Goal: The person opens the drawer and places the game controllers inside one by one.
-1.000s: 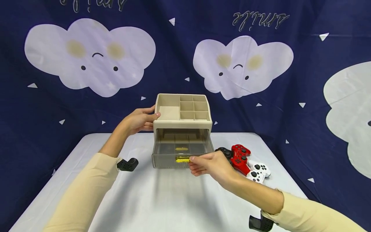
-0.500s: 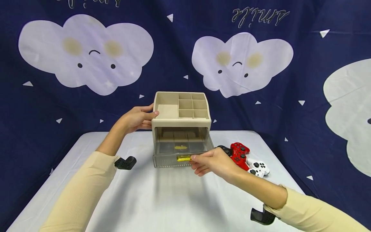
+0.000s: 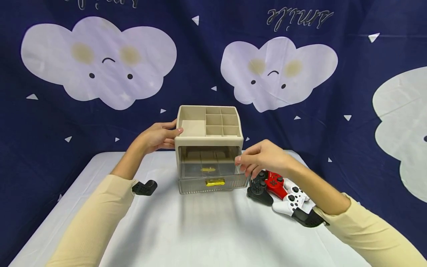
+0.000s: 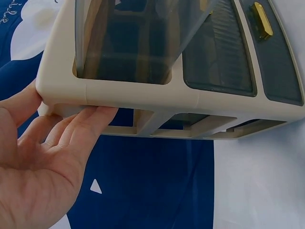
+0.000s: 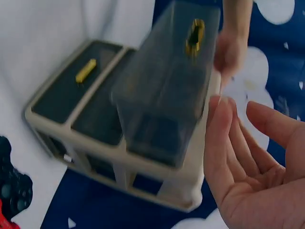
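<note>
A beige desktop drawer organizer (image 3: pixel 208 141) stands on the table, several compartments in its top. Its clear grey top drawer (image 3: pixel 193 184) is pulled out toward me, with a gold handle (image 3: pixel 215 182) on the front. My left hand (image 3: pixel 155 137) grips the organizer's upper left side, thumb over the top rim and fingers against the side wall (image 4: pixel 128 95). Beside the drawer's right edge is my right hand (image 3: pixel 267 157), off the handle. Its fingers are loosely bent, and the right wrist view shows nothing held between thumb and fingers.
Right of the organizer lie a black game controller (image 3: pixel 258 191), a red one (image 3: pixel 276 184) and a white one (image 3: pixel 283 207). Two lower drawers (image 4: pixel 217 59) are closed. A dark blue cloud-print curtain (image 3: pixel 200 48) hangs behind the white table (image 3: pixel 200 230).
My right hand has let go of the gold handle and moved up and right to the drawer's right side. The drawer stays pulled out; my left hand keeps its hold.
</note>
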### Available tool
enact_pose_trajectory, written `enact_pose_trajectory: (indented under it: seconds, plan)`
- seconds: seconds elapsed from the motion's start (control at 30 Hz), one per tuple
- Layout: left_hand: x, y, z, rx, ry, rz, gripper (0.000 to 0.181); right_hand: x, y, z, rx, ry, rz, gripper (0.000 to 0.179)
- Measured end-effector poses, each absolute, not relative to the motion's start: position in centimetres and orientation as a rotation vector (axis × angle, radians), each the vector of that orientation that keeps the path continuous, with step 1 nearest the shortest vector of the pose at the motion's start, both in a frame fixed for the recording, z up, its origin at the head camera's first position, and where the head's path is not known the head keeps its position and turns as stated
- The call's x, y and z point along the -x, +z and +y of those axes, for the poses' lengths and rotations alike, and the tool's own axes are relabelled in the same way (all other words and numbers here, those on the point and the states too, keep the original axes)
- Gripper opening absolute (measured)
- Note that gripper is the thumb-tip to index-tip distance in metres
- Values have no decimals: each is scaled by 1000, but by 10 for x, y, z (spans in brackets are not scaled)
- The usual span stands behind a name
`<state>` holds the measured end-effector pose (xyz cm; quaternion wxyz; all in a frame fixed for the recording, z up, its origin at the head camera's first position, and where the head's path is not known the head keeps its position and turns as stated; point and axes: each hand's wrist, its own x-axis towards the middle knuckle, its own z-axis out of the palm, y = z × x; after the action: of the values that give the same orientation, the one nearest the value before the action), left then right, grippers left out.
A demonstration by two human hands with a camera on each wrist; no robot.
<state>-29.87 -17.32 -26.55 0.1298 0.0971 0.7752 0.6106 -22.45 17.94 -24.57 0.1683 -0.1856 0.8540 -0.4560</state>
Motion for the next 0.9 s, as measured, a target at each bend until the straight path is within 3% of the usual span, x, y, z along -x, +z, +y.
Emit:
enact_pose_trajectory:
  seconds: [0.43, 0.9]
  plan:
    - [298, -265, -174, -277, 1751, 2279, 73, 267, -264, 240, 342, -1350, 2705, 44]
    - [297, -267, -174, -282, 1778, 2261, 73, 276, -299, 269, 221, -1342, 2725, 52]
